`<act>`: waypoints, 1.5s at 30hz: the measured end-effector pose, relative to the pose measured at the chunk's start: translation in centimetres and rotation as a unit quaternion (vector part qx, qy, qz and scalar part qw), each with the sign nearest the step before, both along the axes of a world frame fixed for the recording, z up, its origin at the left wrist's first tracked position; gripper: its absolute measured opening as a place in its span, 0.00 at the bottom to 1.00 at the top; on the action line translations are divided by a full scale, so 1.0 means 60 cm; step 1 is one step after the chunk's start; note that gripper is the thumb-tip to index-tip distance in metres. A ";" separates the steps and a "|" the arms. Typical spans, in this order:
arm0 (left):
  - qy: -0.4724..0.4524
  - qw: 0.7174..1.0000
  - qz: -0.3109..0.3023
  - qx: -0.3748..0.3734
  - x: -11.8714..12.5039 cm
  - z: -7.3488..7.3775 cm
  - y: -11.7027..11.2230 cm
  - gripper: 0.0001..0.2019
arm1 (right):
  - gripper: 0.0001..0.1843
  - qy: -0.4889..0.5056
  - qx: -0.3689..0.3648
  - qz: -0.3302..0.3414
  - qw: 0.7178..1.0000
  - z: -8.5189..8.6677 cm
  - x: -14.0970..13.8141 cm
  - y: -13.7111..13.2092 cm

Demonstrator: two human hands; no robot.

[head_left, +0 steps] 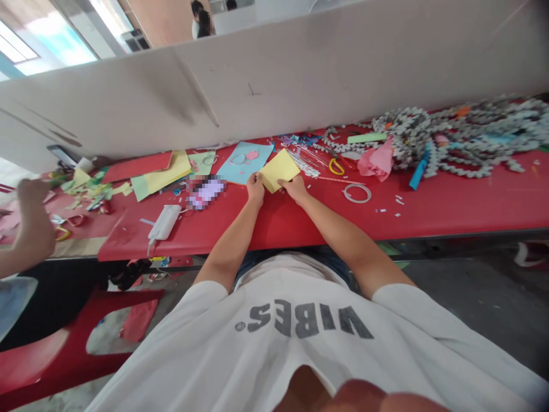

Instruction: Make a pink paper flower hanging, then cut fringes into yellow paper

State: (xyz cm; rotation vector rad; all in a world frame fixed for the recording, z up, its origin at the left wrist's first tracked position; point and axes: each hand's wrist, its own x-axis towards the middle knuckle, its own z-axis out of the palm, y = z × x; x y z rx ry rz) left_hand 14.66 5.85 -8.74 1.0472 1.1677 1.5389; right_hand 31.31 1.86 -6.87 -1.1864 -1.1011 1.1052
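Note:
A small sheet of yellow paper (281, 170) is held up over the red table (274, 220), tilted, between my two hands. My left hand (256, 187) pinches its left edge, fingers closed. At its lower right corner my right hand (294, 187) grips it with the thumb on top. Just behind the paper lies a light blue sheet (229, 174) with a clear ring and pink paper pieces on it. Yellow-handled scissors (337, 166) rest to the right, near a pink crumpled paper (376, 162).
Grey folded paper chains (412, 129) pile up at the right. A coiled clear ring (357, 193) lies before them. On the left are a white power strip (165, 222), a blurred-out purple item (206, 192) and a red sheet (137, 167). Another person's arm (34, 220) reaches in at far left.

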 end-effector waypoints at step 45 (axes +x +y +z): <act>0.048 0.991 -0.120 0.031 0.009 0.002 -0.007 0.36 | 0.21 0.047 0.045 -0.074 0.995 -0.010 0.046 0.048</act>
